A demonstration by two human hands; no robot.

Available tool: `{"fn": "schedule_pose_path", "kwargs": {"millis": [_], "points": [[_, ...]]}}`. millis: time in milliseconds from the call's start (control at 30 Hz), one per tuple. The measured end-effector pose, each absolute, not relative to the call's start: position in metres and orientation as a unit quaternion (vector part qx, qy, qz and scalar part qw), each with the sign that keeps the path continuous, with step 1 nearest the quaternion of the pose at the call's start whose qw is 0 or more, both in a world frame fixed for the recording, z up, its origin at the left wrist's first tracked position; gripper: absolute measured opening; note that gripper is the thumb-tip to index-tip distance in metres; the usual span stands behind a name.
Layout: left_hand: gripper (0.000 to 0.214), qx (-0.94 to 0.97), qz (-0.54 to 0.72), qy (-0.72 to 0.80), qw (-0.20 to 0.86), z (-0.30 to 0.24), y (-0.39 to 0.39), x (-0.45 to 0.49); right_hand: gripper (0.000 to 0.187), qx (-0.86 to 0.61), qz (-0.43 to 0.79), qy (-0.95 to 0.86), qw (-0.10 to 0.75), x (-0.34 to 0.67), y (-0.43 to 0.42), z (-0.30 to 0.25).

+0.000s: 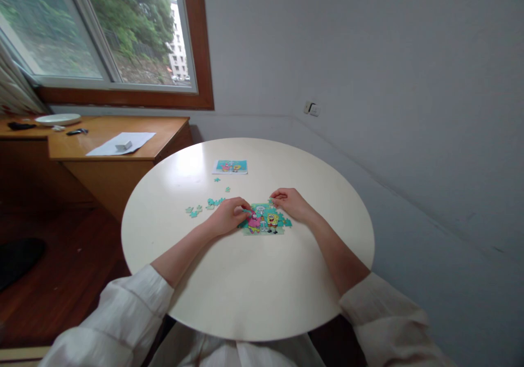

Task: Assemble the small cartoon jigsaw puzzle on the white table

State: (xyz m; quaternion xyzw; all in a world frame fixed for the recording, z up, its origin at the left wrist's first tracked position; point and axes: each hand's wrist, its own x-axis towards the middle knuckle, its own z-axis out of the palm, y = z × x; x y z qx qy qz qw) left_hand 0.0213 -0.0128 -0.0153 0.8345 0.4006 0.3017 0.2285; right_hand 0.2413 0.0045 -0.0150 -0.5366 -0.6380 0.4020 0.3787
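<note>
A partly joined jigsaw puzzle (pixel 266 222) with a pink starfish figure and a yellow sponge figure lies flat on the round white table (pixel 254 285). At its upper left, my left hand (pixel 226 215) is closed, thumb and forefinger pinching what looks like a small teal puzzle piece (pixel 246 211). My right hand (pixel 292 204) pinches a light greenish puzzle piece (pixel 271 202) at the puzzle's top edge. Whether that piece is joined to the others I cannot tell. Several loose puzzle pieces (pixel 210 203) lie left of and beyond my left hand.
Farther back on the table lies a reference picture card (pixel 230 167) with the same figures. A wooden desk (pixel 172 132) stands at the back left, bearing a white plate (pixel 58 119), paper sheets (pixel 141 138) and a small white box (pixel 123 146). A wall is on the right.
</note>
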Motion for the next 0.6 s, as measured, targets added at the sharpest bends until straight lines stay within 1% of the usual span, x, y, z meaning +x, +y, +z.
{"fn": "schedule_pose_path", "kwargs": {"millis": [100,233,333,500,600], "points": [[0.018,0.825,0.321,0.403,0.232,-0.013,-0.015,0.022,0.01,-0.514,0.43,-0.631,0.392,0.23,-0.001,-0.011],[0.024,0.821,0.327,0.403,0.237,-0.012,-0.015,0.023,0.015,-0.484,0.471,-0.63,0.382,0.215,-0.008,-0.008],[0.023,0.823,0.325,0.401,0.238,-0.012,-0.016,0.025,0.015,-0.466,0.489,-0.631,0.381,0.206,-0.013,-0.007],[0.02,0.824,0.326,0.4,0.234,-0.012,-0.017,0.027,0.015,-0.456,0.503,-0.625,0.385,0.199,-0.015,-0.009],[0.02,0.815,0.335,0.413,0.231,-0.013,-0.015,0.026,0.013,-0.466,0.487,-0.623,0.397,0.199,-0.013,-0.011]]}}
